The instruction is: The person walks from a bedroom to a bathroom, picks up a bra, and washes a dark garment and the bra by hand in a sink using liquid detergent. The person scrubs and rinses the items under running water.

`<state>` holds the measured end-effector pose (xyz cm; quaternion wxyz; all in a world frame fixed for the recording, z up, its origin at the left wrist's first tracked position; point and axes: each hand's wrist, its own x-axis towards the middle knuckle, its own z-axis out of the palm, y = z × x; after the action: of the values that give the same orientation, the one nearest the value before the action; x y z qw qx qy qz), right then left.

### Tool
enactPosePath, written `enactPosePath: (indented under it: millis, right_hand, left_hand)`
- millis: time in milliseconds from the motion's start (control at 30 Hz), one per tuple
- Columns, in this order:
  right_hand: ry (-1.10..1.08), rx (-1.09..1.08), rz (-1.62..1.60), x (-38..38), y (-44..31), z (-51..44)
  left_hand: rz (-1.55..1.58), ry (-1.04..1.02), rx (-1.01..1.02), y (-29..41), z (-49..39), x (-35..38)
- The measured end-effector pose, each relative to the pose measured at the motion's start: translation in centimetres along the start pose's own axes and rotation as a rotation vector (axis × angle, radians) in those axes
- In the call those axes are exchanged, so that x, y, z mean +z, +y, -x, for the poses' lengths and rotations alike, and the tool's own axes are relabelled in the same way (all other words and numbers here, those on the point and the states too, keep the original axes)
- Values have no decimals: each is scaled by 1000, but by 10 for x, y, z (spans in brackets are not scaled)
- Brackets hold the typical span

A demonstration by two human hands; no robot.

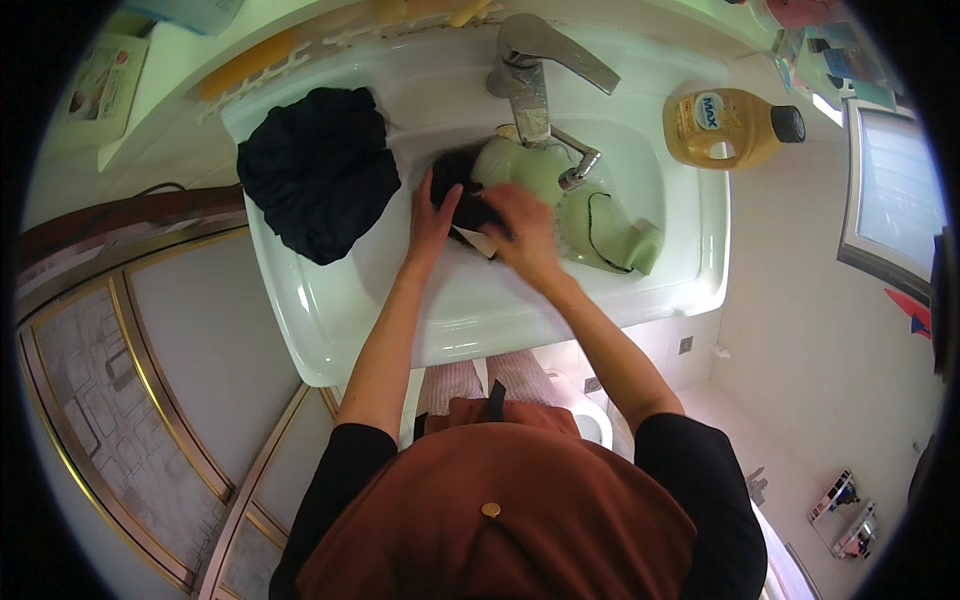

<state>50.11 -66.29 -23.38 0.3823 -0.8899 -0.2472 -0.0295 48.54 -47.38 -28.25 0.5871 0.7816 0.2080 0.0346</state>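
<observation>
A wet dark cloth [459,174] is bunched in the basin of a white ceramic sink [367,330]. My left hand [435,225] grips its left side, with the thumb on top and the fingers partly hidden behind it. From the right, my right hand [523,229] clasps the same cloth, its fingers blurred and curled in. A pale flat piece [475,241] shows under the cloth between the hands; what it is I cannot tell. Right of my right hand, a light green cloth [646,247] with a thin black cord lies partly in sudsy water.
A crumpled black garment [319,176] rests on the sink's left ledge. Over the basin stands a metal single-lever faucet [529,97] with a jointed spout end [581,166]. A bottle of yellowish liquid detergent [724,129] lies at the right rim. Shelves with containers border the top.
</observation>
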Motion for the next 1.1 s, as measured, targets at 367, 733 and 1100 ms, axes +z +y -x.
enactPosePath:
  millis: [367, 733, 1100]
  right_hand:
    - [34, 581, -25, 31, 93, -36]
    - [-38, 304, 398, 43, 9, 15]
    - [-130, 316, 403, 74, 65, -39]
  left_hand:
    - [75, -553, -338, 29, -49, 69]
    - [-703, -106, 458, 19, 46, 24]
    - [-1000, -163, 254, -12, -42, 59]
